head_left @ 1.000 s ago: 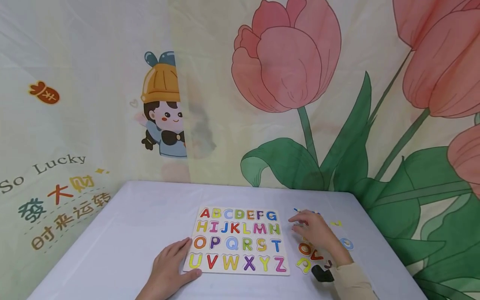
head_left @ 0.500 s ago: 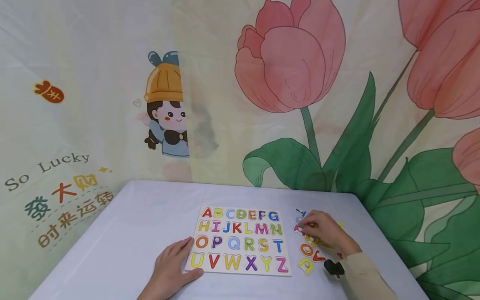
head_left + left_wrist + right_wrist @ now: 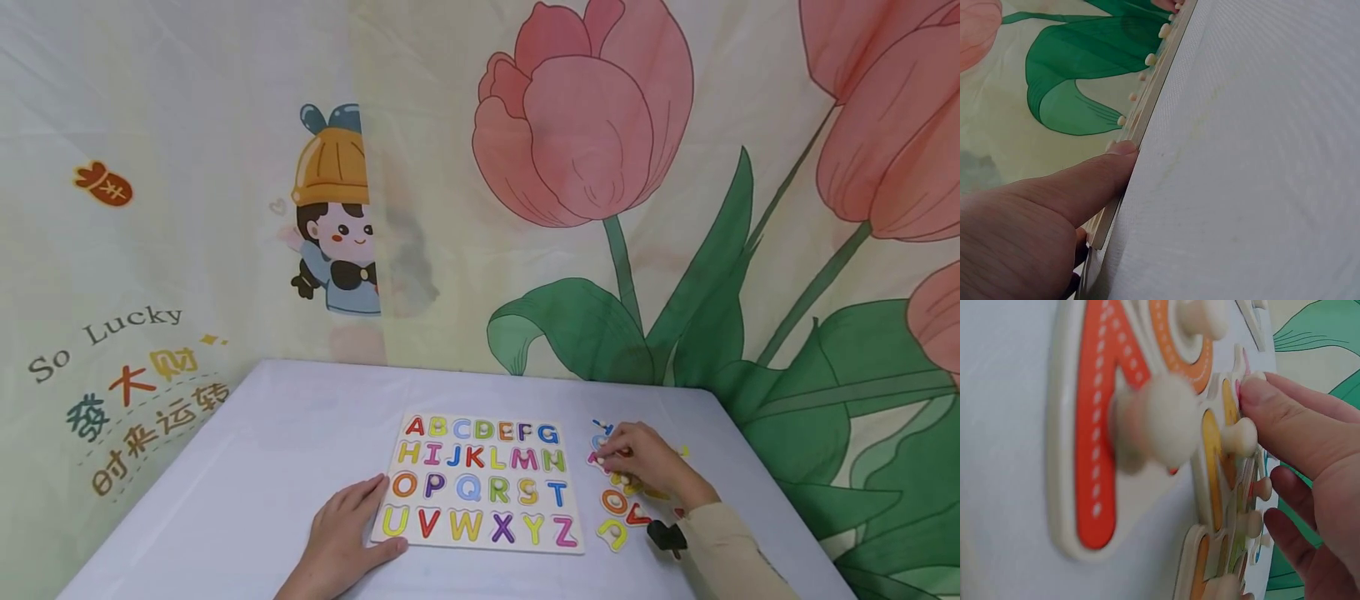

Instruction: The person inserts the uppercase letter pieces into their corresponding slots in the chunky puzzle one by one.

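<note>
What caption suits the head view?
Left hand steadies the alphabet board; right hand reaches among loose letters beside it.

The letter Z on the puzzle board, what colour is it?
Pink. The letter Z sits at the bottom right corner of the alphabet puzzle board, clearest in the head view.

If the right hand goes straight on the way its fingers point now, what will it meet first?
The right hand points left; past the pink letter piece at its fingertips, it would probably meet the alphabet board at its right edge, near N.

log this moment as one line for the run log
left hand: rests on alphabet board corner | right hand: fingertips at knob of pink letter piece in loose pile right of board | surface: white table
</note>
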Demonstrator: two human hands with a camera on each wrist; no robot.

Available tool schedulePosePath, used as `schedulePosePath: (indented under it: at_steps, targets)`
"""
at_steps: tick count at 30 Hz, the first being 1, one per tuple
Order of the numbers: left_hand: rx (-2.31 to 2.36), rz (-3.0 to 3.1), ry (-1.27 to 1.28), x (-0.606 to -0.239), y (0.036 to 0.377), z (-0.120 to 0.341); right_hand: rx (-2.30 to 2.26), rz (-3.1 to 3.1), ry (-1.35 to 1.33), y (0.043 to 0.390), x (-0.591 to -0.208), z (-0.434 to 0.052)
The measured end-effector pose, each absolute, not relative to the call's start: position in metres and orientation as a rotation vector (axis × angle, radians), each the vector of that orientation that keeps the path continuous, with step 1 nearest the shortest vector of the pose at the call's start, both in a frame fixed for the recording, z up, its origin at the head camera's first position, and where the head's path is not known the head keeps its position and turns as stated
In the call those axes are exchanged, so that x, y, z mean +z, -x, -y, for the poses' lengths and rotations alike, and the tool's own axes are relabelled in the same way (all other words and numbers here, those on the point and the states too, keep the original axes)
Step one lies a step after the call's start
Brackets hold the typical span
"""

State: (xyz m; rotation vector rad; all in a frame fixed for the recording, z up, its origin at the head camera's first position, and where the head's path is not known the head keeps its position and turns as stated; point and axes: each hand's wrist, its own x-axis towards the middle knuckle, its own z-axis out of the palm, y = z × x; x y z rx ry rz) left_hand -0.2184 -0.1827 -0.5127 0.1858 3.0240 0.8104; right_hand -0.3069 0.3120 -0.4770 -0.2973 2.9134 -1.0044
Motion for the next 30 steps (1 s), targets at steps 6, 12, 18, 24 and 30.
schedulePosePath:
  at_steps: [6,12,18,24,30]
  targets:
    - [0.822,-3.013,-0.184,-0.513,0.218,0.183,-0.972,-2.965,0.318,0.305,-0.468,-0.301]
    - [0.837,-3.012,-0.191,-0.513,0.218,0.184,-0.98,-3.056,0.356,0.305,-0.459,-0.271]
    - [0.838,-3.019,-0.205,-0.513,0.218,0.185,-0.999,-3.143,0.325,0.306,-0.457,-0.226]
    - [0.833,-3.019,-0.201,-0.514,0.218,0.185,-1.167,-3.106,0.292,0.304,-0.466,-0.177]
    - [0.829,-3.014,-0.197,-0.513,0.218,0.184,-1.297,-3.065,0.321,0.307,-0.474,-0.129]
